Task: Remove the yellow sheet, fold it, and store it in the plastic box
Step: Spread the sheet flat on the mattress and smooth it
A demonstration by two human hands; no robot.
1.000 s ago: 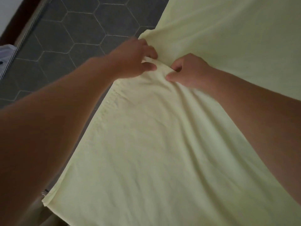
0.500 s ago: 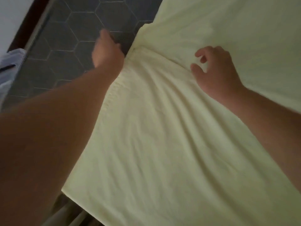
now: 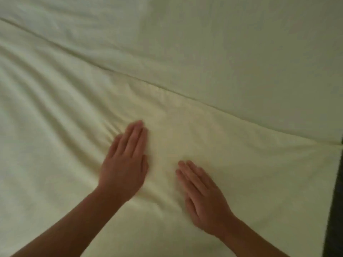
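In the head view, the yellow sheet is spread flat under both hands. The left hand and right hand are laid flat, fingers straight and together, nothing gripped. The folded edge runs slantwise beyond the fingertips, nearer the left hand. A second ago, that edge was pinched by both hands.

Dim, even light fills the scene. To the right of the hands, a narrow strip of dark floor runs down the frame's edge. No walls or windows show.
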